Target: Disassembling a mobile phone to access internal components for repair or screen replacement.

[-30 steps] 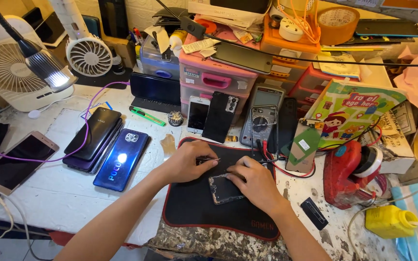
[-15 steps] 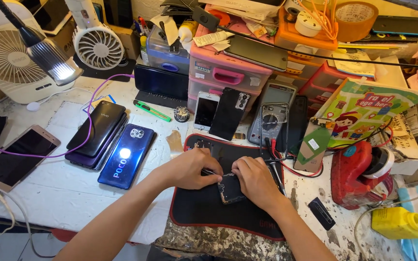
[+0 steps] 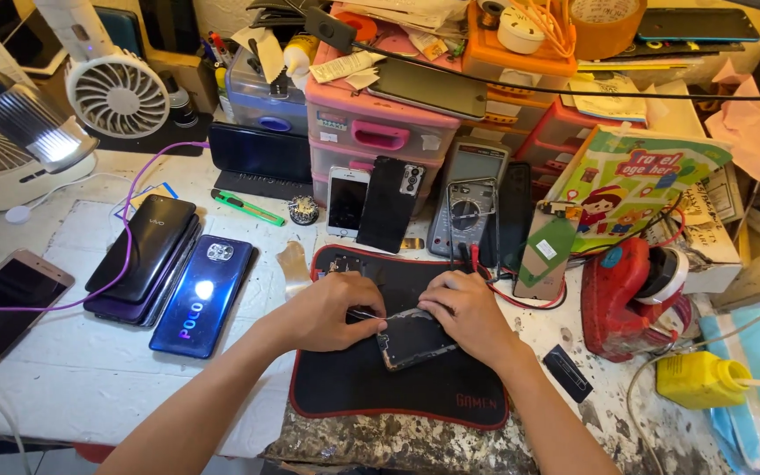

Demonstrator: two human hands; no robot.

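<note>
- A blue phone (image 3: 202,296) is lying face down at nine o'clock from my hands, just beside a stack of dark phones (image 3: 141,261) with a purple cable (image 3: 125,255) running across it.
- A multimeter (image 3: 465,204) is standing at twelve o'clock, its red and black leads trailing down onto the top edge of the black mat (image 3: 371,378), close by my right fingers.
- A red tool (image 3: 631,295) is sitting at three o'clock, with a yellow bottle (image 3: 698,379) at four o'clock, both well apart from my work.
- My left hand (image 3: 327,310) is reaching in from seven o'clock, fingers curled narrow and pinching a thin metal tool (image 3: 364,314) against the phone's left edge.
- My right hand (image 3: 468,317) is coming in from five o'clock, fingers pressing flat on the phone's upper right corner, pinning it down.
- The small dark phone (image 3: 411,341) is lying tilted near the mat's centre, between my hands, its surface looking scuffed and glossy.
</note>
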